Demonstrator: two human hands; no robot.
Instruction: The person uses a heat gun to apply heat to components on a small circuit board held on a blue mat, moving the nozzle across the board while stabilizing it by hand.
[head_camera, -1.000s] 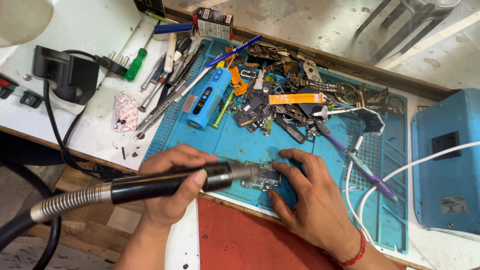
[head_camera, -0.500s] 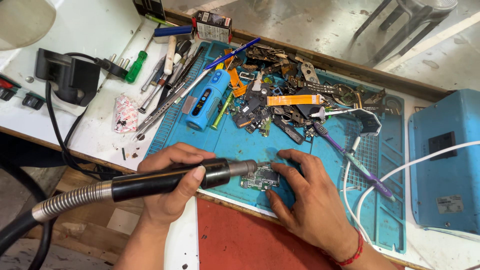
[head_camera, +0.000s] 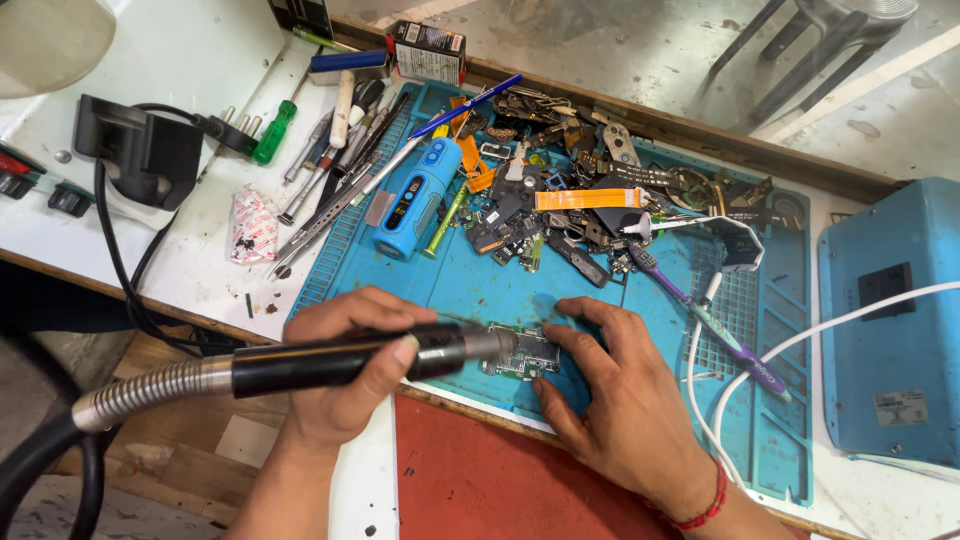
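Barely shifted, left hand (head_camera: 340, 375) grips the rotary handpiece (head_camera: 330, 362) lying crosswise, tip rightward at circuit board (head_camera: 522, 352) under right hand's (head_camera: 625, 405) spread fingers.

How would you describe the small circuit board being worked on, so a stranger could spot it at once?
Find the blue work mat in the middle of the bench, then its near edge between the two hands. The circuit board lies flat there, under the right hand's fingertips. Unlike the parts heaped at the mat's far side, it lies alone, dark green.

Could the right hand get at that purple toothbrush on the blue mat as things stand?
Probably yes. The right hand rests flat beside the small circuit board and holds nothing, and the purple toothbrush lies just to its right on the blue mat, with only a white cable nearby.
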